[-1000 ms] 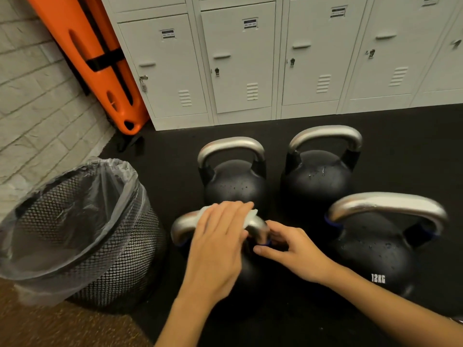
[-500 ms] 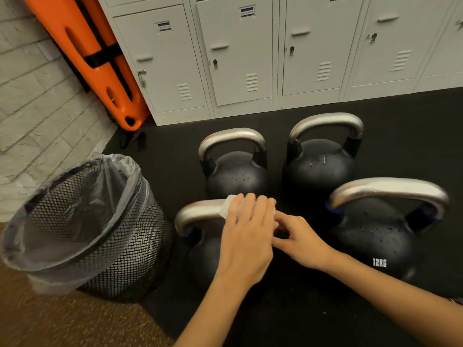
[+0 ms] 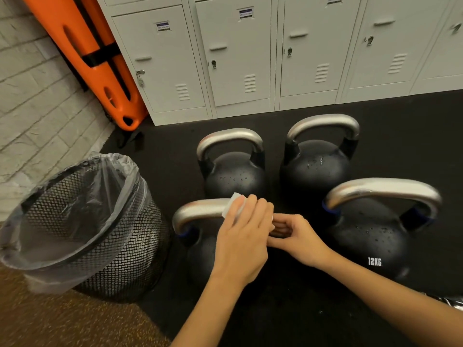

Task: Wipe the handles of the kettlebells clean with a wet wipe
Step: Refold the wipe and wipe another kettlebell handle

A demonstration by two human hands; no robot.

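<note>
At far left a black wire-mesh waste bin (image 3: 100, 246) lined with a clear plastic bag stands on the floor, below a white brick wall (image 3: 37, 108) and an orange plastic board (image 3: 100, 58) leaning in the corner. Just right of the bin sits the near-left black kettlebell (image 3: 200, 249), its silver metal handle (image 3: 198, 211) partly covered. The left hand (image 3: 243, 239) lies palm-down over that handle, fingers curled, pressing a white wet wipe (image 3: 234, 205) against the metal. Touching it from the right, the right hand (image 3: 298, 236) is closed around the same handle's right end. Behind stand two more black kettlebells (image 3: 235, 176) (image 3: 318, 166), and at near right a fourth black kettlebell marked 12KG (image 3: 370, 241). All rest on black rubber flooring (image 3: 400, 116) before grey metal lockers (image 3: 313, 51).
</note>
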